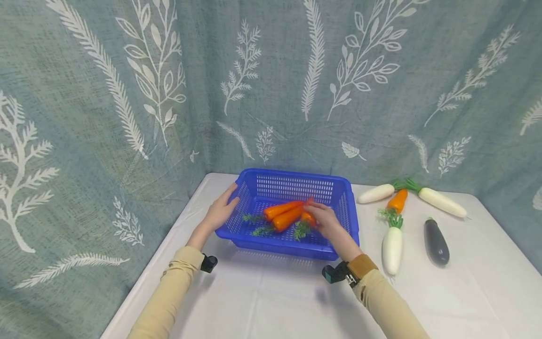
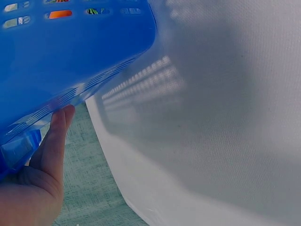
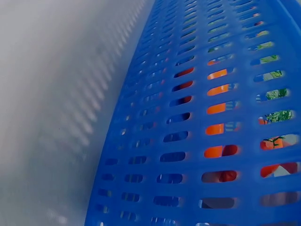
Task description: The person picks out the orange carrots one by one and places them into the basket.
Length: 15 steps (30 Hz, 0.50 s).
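A blue plastic basket [image 1: 275, 242] with slotted walls stands on the table, holding several orange carrots [image 1: 288, 218] with green tops. My left hand [image 1: 220, 209] rests against the basket's left side, fingers fairly straight. In the left wrist view, that hand [image 2: 49, 160] has its fingertips right at the basket's edge. My right hand [image 1: 323, 219] reaches over the right part of the basket and pinches the rightmost carrot [image 1: 308, 219], whose leafy top points toward me. Through the slots of the basket wall [image 3: 174, 136] in the right wrist view, pieces of orange and green show; the fingers are mostly hidden there.
Right of the basket, a white radish [image 1: 377, 193], a carrot [image 1: 397, 201] and another white radish [image 1: 442, 202] lie at the back. Closer in are a third radish [image 1: 393, 249] and a dark eggplant [image 1: 436, 241]. A patterned curtain [image 1: 279, 84] hangs behind the white-covered table [image 1: 271, 301].
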### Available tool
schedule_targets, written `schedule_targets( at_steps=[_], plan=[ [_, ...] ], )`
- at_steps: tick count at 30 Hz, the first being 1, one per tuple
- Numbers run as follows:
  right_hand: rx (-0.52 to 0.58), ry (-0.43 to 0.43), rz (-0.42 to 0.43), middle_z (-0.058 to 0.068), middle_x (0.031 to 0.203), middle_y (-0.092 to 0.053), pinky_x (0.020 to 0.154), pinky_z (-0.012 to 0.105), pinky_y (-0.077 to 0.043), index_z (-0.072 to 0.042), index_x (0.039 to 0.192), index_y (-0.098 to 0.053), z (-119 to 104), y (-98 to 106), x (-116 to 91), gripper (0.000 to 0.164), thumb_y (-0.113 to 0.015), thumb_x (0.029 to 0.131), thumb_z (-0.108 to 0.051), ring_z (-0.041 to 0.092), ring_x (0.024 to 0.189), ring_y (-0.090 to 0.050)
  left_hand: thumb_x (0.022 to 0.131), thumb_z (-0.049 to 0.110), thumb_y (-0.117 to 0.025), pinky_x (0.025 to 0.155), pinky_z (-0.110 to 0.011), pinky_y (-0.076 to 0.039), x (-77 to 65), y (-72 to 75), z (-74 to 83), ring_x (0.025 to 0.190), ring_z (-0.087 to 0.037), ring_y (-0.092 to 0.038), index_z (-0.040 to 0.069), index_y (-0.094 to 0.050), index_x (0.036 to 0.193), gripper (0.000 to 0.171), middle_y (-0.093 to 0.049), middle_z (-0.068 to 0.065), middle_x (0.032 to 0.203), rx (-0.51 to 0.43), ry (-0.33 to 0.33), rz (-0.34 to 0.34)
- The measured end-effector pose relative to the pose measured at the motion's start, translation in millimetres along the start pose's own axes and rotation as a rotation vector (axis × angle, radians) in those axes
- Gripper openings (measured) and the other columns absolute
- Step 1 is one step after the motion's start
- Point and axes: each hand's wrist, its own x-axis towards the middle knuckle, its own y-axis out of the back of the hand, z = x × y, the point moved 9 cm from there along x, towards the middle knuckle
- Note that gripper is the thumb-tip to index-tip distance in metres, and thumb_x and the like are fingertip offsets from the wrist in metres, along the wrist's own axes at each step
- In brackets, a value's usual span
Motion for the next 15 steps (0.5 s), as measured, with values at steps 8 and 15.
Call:
schedule_targets(
  at_steps=[8,15],
  plan=[
    [-0.077,-0.029,-0.011,0.020,0.124,-0.059,0.066,0.020,-0.053,0.005,0.137,-0.050,5.0,-2.2,0.3,0.046,-0.062,0.094,-0.007,0.012,0.077,-0.059,0.106,0.018,-0.038,0.118,-0.051,-0.017,-0.2,-0.3,-1.7,0.144,-0.039,-0.020,-0.001,-0.023,0.153,0.053,-0.020,-0.019,0.159,0.006,0.004,-0.002],
    [-0.199,-0.052,-0.057,0.021,0.123,-0.058,0.081,0.027,-0.056,0.006,0.140,-0.047,9.2,-7.7,-1.9,0.048,-0.060,0.096,-0.009,0.017,0.084,-0.059,0.106,0.018,-0.038,0.119,-0.050,-0.016,-0.3,-0.5,-1.4,0.145,-0.038,-0.019,0.000,-0.022,0.154,0.053,-0.019,-0.018,0.160,-0.001,0.001,-0.004]
  ],
)
